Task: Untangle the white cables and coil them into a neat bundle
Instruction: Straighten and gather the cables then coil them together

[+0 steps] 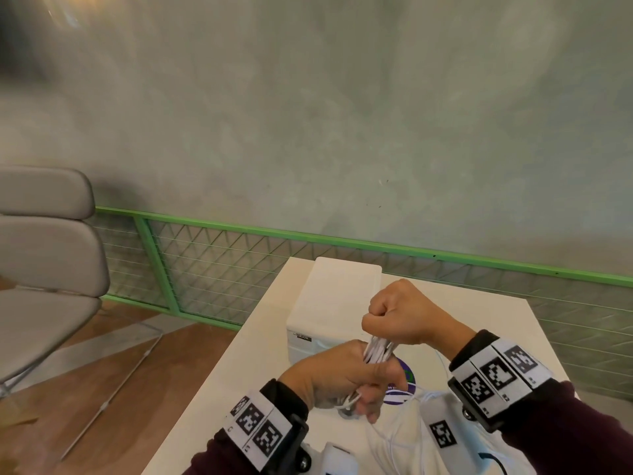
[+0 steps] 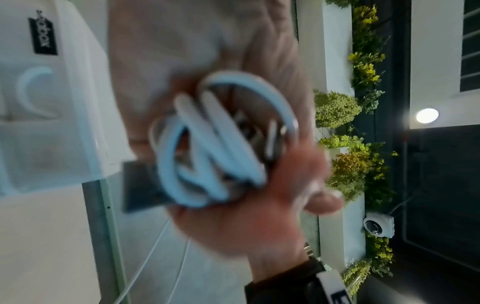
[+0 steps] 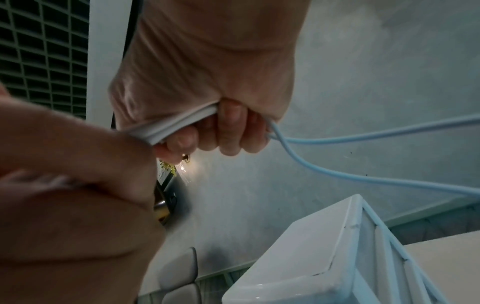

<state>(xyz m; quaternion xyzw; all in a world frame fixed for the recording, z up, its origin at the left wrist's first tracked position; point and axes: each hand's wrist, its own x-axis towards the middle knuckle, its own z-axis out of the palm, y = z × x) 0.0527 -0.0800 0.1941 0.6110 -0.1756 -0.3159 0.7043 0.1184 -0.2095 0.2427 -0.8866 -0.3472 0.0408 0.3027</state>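
A bunch of white cable strands (image 1: 376, 351) runs between my two hands above the white table (image 1: 260, 341). My right hand (image 1: 397, 315) is a closed fist around the upper end of the strands; the right wrist view shows its fingers (image 3: 228, 127) curled over the flattened strands (image 3: 176, 123). My left hand (image 1: 346, 378) grips the lower end, with small loops sticking out below the fist. In the left wrist view the coiled loops (image 2: 215, 148) lie in that palm. Two loose cable tails (image 3: 363, 160) trail from the right fist toward the table.
A white plastic box (image 1: 337, 296) stands on the table just behind my hands. A round purple sticker (image 1: 402, 389) and loose white cable (image 1: 397, 437) lie on the table below them. A grey chair (image 1: 44, 262) stands at the left, a green railing (image 1: 239, 231) behind.
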